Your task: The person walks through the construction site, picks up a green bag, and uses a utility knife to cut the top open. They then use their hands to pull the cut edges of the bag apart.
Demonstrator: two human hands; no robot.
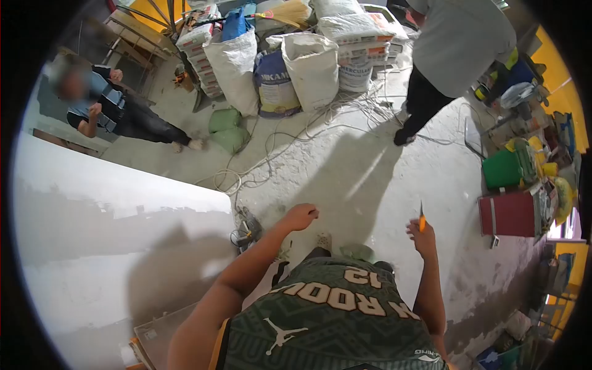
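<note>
My right hand (423,240) is closed around an orange-handled tool (422,223) with a narrow, pointed dark blade that sticks up away from me. It hangs over the floor on my right, away from any other thing. In front of my body, my left hand (301,217) is held out with its fingers curled in, and nothing shows in it. Beyond that hand, the dusty concrete floor (290,185) has cables running over it. A dark tool with a cord (248,227) lies by the wall corner, left of my left hand.
A half-plastered wall (123,203) stands close on my left. Ahead are large sacks (311,71), green bags (228,131) and tangled cables (345,111). One person (456,49) stands at front right, another (117,102) at far left. A green bin (502,168) and red box (509,216) line the right.
</note>
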